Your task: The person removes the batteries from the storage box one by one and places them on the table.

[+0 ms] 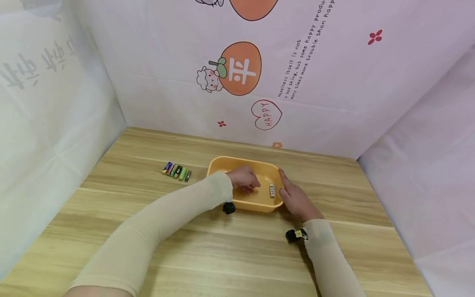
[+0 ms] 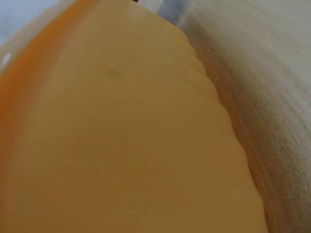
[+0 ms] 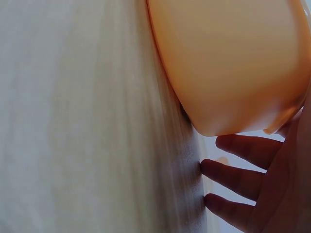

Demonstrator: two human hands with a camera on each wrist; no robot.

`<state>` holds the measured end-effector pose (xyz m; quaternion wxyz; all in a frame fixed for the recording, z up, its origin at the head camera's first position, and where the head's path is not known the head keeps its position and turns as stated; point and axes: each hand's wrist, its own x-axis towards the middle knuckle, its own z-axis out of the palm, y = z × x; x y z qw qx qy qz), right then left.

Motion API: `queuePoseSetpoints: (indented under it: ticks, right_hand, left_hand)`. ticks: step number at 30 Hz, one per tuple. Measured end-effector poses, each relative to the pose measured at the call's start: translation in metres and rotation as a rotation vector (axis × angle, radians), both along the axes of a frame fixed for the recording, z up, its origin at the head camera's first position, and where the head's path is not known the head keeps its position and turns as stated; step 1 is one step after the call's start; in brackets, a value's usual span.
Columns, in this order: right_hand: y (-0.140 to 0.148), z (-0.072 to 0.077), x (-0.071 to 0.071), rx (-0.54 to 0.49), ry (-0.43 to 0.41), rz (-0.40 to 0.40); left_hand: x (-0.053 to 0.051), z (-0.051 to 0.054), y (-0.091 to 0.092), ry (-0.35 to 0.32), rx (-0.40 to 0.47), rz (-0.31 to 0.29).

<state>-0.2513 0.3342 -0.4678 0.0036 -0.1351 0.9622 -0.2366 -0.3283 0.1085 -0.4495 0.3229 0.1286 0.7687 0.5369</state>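
Observation:
A yellow-orange plastic basin (image 1: 259,206) stands on the wooden table. My left hand (image 1: 243,178) reaches over its near side, down inside, with fingers bent toward the floor of the basin. Whether anything is between those fingers is hidden. To the right of that hand, a white battery (image 1: 272,191) lies on the basin floor. My right hand (image 1: 297,200) holds the basin's right end, thumb over the rim; in the right wrist view its other fingers (image 3: 238,177) spread outside the wall. Only the basin's outer wall (image 2: 126,121) fills the left wrist view.
Left of the basin, several batteries (image 1: 176,171) in different colours lie side by side in a row on the table (image 1: 222,255). White printed cloth (image 1: 167,82) hangs behind the table and along both sides.

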Motion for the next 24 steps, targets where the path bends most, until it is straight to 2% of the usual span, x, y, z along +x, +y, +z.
queuePoseSetpoints:
  ticks: [5, 9, 17, 24]
  right_hand:
    - [0.001, -0.001, -0.001, -0.004, 0.001, 0.000]
    - [0.002, -0.002, -0.001, -0.007, 0.003, 0.008]
    - [0.001, -0.004, -0.002, -0.009, 0.008, 0.007]
    - [0.001, -0.003, -0.001, -0.016, 0.009, 0.002]
  left_hand:
    - [0.000, -0.001, 0.002, -0.002, -0.007, 0.022]
    - [0.002, -0.002, 0.005, -0.030, 0.003, 0.028]
    - [0.006, 0.002, 0.008, -0.033, -0.013, 0.005]
    - [0.008, -0.001, 0.012, -0.066, 0.015, -0.014]
